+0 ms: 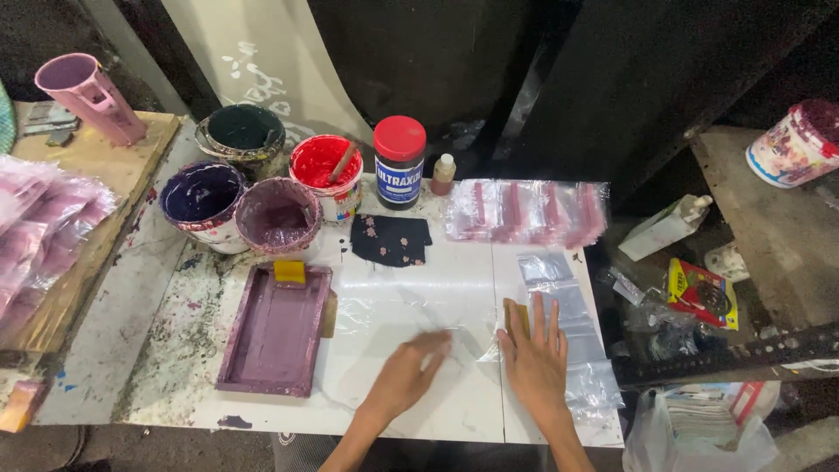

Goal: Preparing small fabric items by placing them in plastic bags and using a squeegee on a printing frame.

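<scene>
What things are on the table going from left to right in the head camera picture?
Pink cup → dark blue paint pot → purple tray → red paint pot → red-lidded jar → small bottle → clear bags

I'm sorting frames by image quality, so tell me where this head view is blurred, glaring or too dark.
Head view: the left hand is smeared by motion blur, while the right hand is sharper; the stack of plastic bags looks streaked and soft; the white table throws a mild sheen under overhead light; the background behind the paint tubs falls into near-black shadow.
</scene>
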